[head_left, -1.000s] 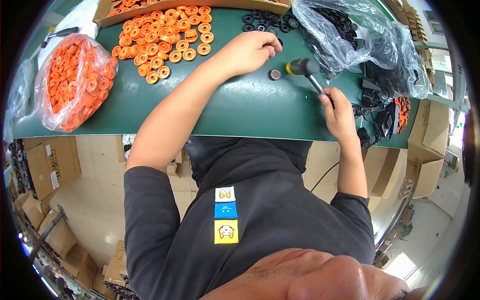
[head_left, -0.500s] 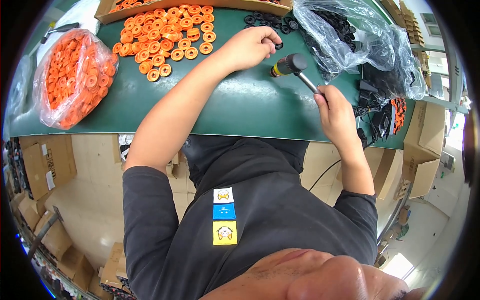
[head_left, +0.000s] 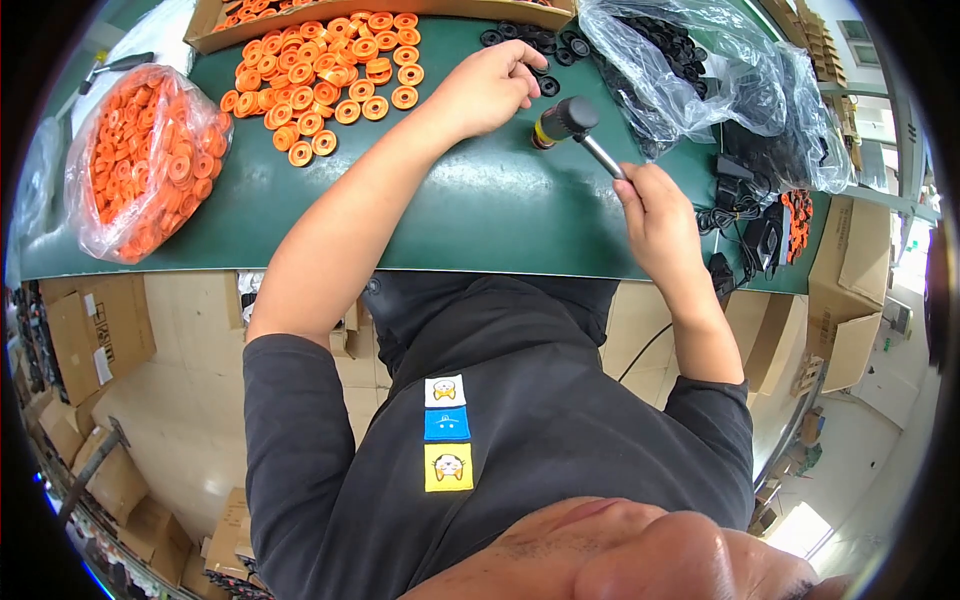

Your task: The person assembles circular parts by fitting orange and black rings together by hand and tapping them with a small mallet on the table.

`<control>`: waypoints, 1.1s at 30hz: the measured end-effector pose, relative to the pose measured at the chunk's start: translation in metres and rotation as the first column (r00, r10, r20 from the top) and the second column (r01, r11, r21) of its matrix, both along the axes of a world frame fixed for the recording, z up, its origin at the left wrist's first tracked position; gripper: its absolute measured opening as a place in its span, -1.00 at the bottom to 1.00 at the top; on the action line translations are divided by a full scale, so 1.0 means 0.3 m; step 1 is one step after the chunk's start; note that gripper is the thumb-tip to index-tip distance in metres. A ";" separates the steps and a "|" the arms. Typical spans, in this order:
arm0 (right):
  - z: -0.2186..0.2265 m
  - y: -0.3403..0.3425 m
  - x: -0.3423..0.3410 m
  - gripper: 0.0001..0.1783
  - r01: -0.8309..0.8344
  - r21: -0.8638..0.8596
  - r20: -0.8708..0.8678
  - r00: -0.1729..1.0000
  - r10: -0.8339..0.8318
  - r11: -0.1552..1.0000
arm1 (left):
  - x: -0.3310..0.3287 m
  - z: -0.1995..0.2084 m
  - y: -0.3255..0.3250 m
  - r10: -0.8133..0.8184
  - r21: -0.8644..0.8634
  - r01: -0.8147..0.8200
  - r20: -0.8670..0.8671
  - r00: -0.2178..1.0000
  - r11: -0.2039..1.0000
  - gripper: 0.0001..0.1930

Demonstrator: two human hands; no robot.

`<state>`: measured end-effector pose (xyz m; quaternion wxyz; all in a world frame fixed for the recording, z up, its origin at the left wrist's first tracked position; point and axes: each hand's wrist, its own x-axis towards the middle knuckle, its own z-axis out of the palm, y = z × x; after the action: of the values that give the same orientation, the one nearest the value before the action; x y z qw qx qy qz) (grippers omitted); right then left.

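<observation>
My right hand (head_left: 655, 215) is wrapped round the metal handle of a mallet (head_left: 572, 118). The mallet has a thick dark head with a yellow band and is held over the right half of the green table. My left hand (head_left: 488, 90) is further left and farther away, palm down, with its fingers bent and apart. Just beyond its fingertips lies a small black ring (head_left: 549, 87). I see nothing held in that hand, though its palm is hidden. More black rings (head_left: 572, 46) are scattered behind it.
Left of my left hand, orange wheel-shaped parts (head_left: 310, 70) lie heaped before a cardboard box (head_left: 390, 10). A clear bag of orange parts (head_left: 150, 165) is at the left. At the right are a clear bag of black parts (head_left: 670, 50) and black cables (head_left: 735, 215) on the green table (head_left: 480, 225).
My left hand has drawn slightly back and left from the black ring, which now shows whole. The mallet and right hand have shifted slightly left and away.
</observation>
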<state>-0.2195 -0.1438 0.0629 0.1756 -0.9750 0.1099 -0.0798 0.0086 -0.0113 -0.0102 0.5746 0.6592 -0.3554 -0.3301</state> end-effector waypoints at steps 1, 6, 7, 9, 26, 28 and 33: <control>0.023 0.005 0.003 -0.81 0.008 -0.005 0.016 1.000 -0.008 1.000 | 0.004 0.003 0.000 0.013 -0.002 -0.013 -0.002 1.000 1.000 -0.61; 0.042 0.023 0.006 -0.81 0.044 -0.001 0.032 0.999 -0.044 0.999 | 0.007 0.001 0.000 0.038 -0.018 -0.039 -0.036 0.999 0.999 -0.59; 0.010 0.022 0.002 -0.80 0.018 -0.048 -0.002 1.000 -0.018 0.999 | 0.005 0.001 -0.001 0.043 -0.006 -0.043 -0.039 0.998 0.999 -0.59; -0.005 0.016 0.005 -0.80 -0.009 -0.096 -0.036 0.999 0.006 0.995 | 0.003 0.004 -0.004 0.047 0.004 -0.046 -0.040 0.998 0.999 -0.59; 0.001 0.012 -0.027 -0.84 0.029 -0.004 0.042 0.999 -0.028 1.000 | 0.012 -0.002 -0.006 0.034 0.011 -0.033 -0.083 0.996 0.999 -0.60; -0.030 0.000 -0.030 -0.84 0.046 -0.016 0.034 0.998 -0.046 0.999 | 0.010 -0.002 -0.006 0.037 0.024 -0.035 -0.085 0.996 0.999 -0.60; -0.013 -0.021 -0.015 -0.83 0.044 0.032 0.012 0.999 -0.045 0.999 | 0.005 0.009 0.001 0.021 0.040 -0.019 -0.053 0.998 0.999 -0.59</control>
<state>-0.2239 -0.1499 0.0589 0.1899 -0.9689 0.1317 -0.0883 0.0101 -0.0110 -0.0075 0.5742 0.6648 -0.3268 -0.3488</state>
